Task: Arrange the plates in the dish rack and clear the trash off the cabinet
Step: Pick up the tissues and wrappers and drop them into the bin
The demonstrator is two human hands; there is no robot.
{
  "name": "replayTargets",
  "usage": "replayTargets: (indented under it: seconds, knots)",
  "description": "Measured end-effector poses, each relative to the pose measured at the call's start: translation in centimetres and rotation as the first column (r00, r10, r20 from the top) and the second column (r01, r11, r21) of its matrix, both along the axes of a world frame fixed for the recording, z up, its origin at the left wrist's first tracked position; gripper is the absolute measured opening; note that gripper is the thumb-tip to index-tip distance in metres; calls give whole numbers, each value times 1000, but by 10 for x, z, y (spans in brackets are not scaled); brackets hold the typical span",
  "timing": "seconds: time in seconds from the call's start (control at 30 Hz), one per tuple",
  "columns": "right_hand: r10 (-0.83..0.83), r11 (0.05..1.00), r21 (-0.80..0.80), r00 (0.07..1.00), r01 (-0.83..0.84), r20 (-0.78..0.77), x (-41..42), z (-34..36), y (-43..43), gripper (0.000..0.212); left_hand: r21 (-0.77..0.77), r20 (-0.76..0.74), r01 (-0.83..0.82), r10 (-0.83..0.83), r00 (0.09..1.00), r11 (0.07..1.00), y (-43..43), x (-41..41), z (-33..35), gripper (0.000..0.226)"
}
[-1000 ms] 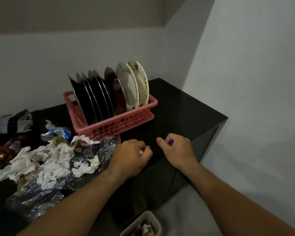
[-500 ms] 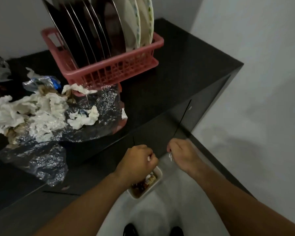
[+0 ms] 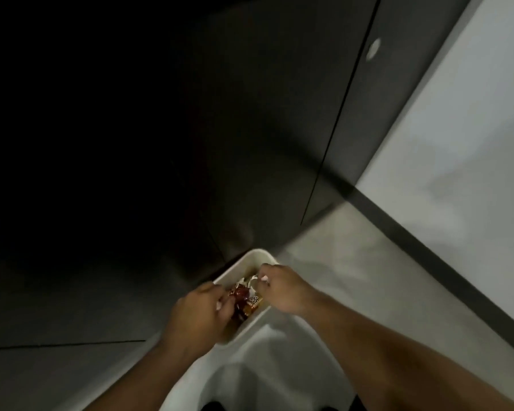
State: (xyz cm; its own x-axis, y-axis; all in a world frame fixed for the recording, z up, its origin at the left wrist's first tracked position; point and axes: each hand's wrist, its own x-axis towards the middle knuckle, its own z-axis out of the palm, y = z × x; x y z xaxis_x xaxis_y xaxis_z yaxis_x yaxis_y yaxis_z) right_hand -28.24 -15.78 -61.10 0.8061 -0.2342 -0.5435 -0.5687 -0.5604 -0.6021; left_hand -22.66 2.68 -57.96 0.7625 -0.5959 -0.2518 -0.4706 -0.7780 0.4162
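Note:
I am looking down at a small white bin [image 3: 257, 254] on the floor in front of the dark cabinet [image 3: 279, 120]. Both my hands hover over its opening. My left hand [image 3: 198, 314] is curled, with a bit of white paper scrap [image 3: 219, 305] showing at its fingers. My right hand [image 3: 281, 289] pinches a small white scrap [image 3: 263, 279] just above the wrappers [image 3: 245, 301], red, brown and orange, that lie in the bin. The dish rack, the plates and the cabinet top are out of view.
The cabinet's dark doors fill the upper left, with a thin gap [image 3: 336, 129] between them. A pale floor [image 3: 353, 262] runs to the right. A dark skirting strip [image 3: 428, 247] edges the light wall [image 3: 472, 129].
My view has tilted down from the cabinet top to the floor. Both hands have dropped from the cabinet's edge down to the bin, carrying their small scraps.

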Motion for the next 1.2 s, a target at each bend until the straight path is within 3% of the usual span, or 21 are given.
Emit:
replayTargets:
  seconds: [0.3,0.43,0.53,0.7,0.8,0.93,1.03,1.2]
  knots:
    - [169,985,44,978,-165,-123,57,-147,1,45,-36,39,-34,35,999,999,20,7,-143,16]
    - [216,976,42,974,-214,-69,61,-149,-6,41,-58,87,-4,9,996,998,3,16,-169,18]
    - [122,992,34,992,-123,34,56,-133,-19,34,24,119,38,-40,992,999,-17,23,-183,27]
    - [44,997,51,984,-54,175,36,-117,-43,22,265,-180,196,-151,972,944,-39,27,-218,46]
    - [41,999,22,980,-46,197,28,-114,-52,19,327,-335,222,-107,936,919,-38,26,-229,54]
    - [-14,999,39,973,5,230,24,-87,-59,18,149,-385,149,-82,919,978,-35,37,-202,56]
    - [10,999,39,964,-21,266,25,-44,-63,19,-110,-171,128,-146,974,986,-32,44,-155,39]
    - [-3,1000,7,945,1,327,22,60,-65,15,-254,-47,160,-177,983,954,-28,45,-28,35]
